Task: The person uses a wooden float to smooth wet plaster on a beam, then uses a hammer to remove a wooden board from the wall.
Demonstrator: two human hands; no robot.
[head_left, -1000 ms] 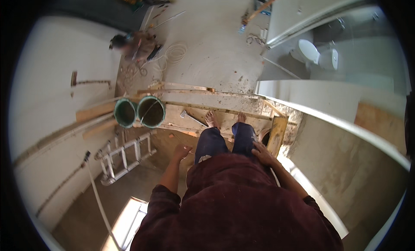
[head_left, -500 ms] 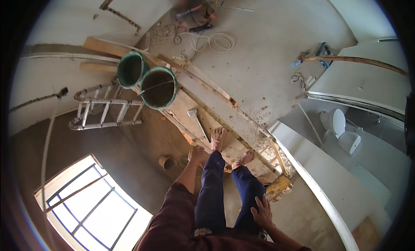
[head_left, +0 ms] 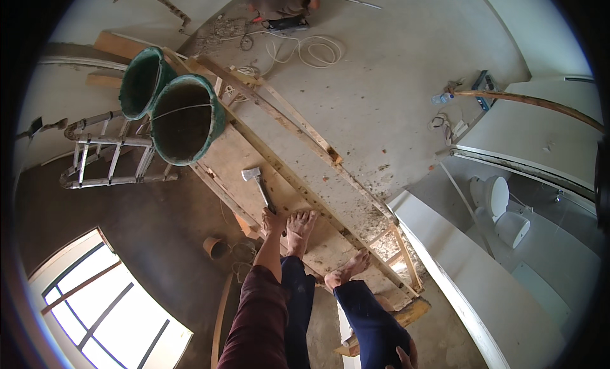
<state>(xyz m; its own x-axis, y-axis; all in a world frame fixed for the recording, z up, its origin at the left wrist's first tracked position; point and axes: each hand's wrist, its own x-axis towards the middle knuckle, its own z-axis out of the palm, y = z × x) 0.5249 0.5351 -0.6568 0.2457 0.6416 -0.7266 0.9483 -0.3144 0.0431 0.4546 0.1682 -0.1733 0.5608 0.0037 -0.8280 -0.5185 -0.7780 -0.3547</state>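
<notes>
A hammer point(head_left: 259, 186) with a pale metal head and dark handle lies on the wooden plank platform point(head_left: 235, 154), its head pointing away from me. My left hand point(head_left: 273, 223) reaches down beside my bare left foot point(head_left: 300, 229), fingers closed around the handle's near end. Low in the picture, my right hand point(head_left: 405, 357) rests against my right knee, partly cut off by the lower edge; the fingers that show are apart and hold nothing. Two green buckets point(head_left: 220, 124) point(head_left: 127, 89) stand side by side at the platform's far left end.
A metal ladder point(head_left: 114, 140) stands left of the buckets. Wooden rails point(head_left: 298, 127) run along the platform's right side. Below lie a small brown pot point(head_left: 216, 248) and a coiled white hose point(head_left: 321, 51). Another person point(head_left: 279, 1) crouches at the far side. A toilet point(head_left: 492, 197) is at right.
My left hand has moved forward and down onto the hammer's handle. My right hand has slid toward the lower edge along my leg. The view has come closer to the platform.
</notes>
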